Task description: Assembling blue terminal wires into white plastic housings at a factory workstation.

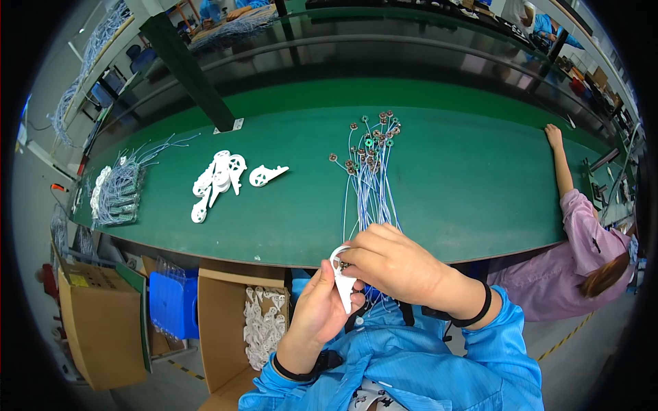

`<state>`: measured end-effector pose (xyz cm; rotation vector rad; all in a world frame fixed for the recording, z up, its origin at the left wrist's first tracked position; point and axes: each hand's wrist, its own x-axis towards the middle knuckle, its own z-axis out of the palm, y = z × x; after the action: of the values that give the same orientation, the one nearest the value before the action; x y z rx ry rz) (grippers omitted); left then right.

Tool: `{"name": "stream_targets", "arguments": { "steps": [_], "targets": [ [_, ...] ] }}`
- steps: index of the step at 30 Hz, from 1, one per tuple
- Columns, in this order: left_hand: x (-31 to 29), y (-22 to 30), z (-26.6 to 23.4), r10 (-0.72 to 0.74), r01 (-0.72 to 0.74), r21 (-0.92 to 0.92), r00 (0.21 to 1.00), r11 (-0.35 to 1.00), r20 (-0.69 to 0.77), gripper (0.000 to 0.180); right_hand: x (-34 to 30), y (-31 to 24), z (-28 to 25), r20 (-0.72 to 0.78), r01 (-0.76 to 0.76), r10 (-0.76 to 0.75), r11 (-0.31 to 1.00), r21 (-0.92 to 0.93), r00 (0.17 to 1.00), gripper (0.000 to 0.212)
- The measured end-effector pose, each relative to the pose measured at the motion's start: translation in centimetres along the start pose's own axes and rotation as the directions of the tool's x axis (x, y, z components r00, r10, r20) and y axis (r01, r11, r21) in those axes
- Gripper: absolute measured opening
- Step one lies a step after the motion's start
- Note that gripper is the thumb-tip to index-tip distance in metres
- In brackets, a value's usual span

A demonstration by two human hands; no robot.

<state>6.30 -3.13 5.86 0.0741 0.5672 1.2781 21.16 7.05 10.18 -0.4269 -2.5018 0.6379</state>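
Observation:
My left hand [317, 306] holds a white plastic housing [345, 293] with a round ring at the top and a pointed tail, above the front edge of the table. My right hand [396, 264] is closed, its fingertips pinched at the ring, where a small dark metallic bit shows; most of it is hidden by the fingers. Just beyond my hands lies a bundle of blue and white wires [373, 198] with small round copper-coloured coils [370, 163] at their far ends. To the left, several like white housings [220, 177] lie in a pile, with a single housing [267, 175] beside it.
A clear tray of wires [118, 195] stands at the table's left end. Below the edge are an open carton [221, 329] of white housings and a blue bin [169, 306]. A green post [188, 75] rises behind. A person in pink [548, 274] sits at the right.

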Motion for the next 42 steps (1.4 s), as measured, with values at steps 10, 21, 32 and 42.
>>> {"name": "stream_targets", "arguments": {
  "steps": [10,21,32,42],
  "targets": [
    [-0.2,-0.2,0.0,0.031,-0.031,0.022,0.999,0.999,-0.021,0.037,-0.2,0.2,0.8,-0.010,0.067,-0.067,0.997,0.024,0.998,0.020],
    [0.6,-0.2,0.0,0.073,-0.069,0.059,0.995,0.996,-0.068,0.037,-0.2,0.8,1.5,0.024,-0.030,0.031,0.999,-0.018,0.999,0.022],
    [-0.6,5.4,4.4,0.263,-0.248,0.221,0.964,0.943,-0.039,0.046,7.5,3.3,-3.4,-0.117,0.031,0.003,0.958,0.286,0.993,0.021],
    [2.7,11.4,-1.8,0.699,-0.464,0.709,0.713,0.531,-0.057,0.021,5.6,39.1,-18.2,-0.714,-0.597,0.628,0.713,0.368,0.310,0.029]
  ]
}}
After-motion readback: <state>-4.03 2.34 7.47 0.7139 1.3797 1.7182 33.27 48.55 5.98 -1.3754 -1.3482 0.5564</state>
